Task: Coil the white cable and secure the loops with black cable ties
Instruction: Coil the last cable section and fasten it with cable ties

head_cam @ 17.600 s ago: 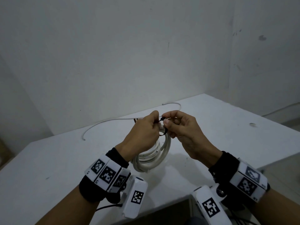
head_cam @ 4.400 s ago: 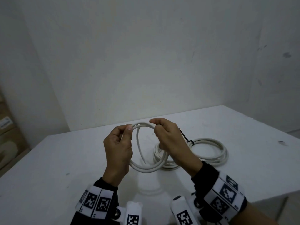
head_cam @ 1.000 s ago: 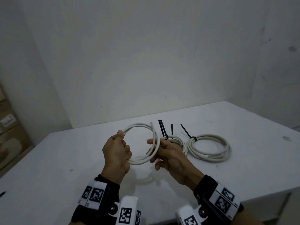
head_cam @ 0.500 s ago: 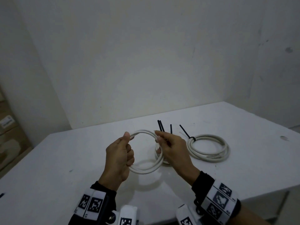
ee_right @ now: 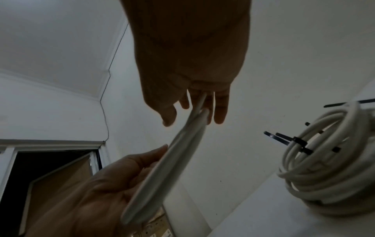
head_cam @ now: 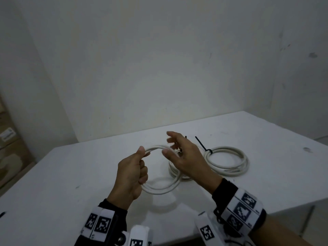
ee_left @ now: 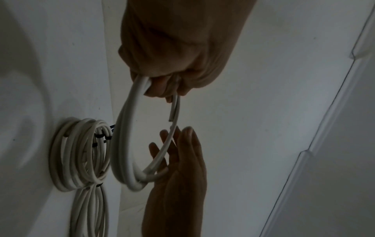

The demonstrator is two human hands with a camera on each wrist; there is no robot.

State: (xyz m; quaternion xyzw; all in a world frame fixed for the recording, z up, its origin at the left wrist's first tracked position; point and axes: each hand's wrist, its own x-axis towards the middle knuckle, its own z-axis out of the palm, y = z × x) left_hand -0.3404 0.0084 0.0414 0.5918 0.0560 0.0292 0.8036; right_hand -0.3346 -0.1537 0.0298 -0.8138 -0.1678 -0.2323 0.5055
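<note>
Two hands meet over a white table [head_cam: 71, 174]. Curled round a small coil of white cable [head_cam: 159, 189], the left hand [head_cam: 132, 172] grips it, thumb and forefinger pinching the top of the loop. The right hand [head_cam: 184, 159] is spread wide — its fingers [ee_left: 190, 141] straight, the far side of the loop lying against them, gripping nothing. Just beyond the right fingers lie two finished coils [head_cam: 229, 162] on the table, each cinched with black cable ties [ee_right: 298, 141] — tails sticking out.
</note>
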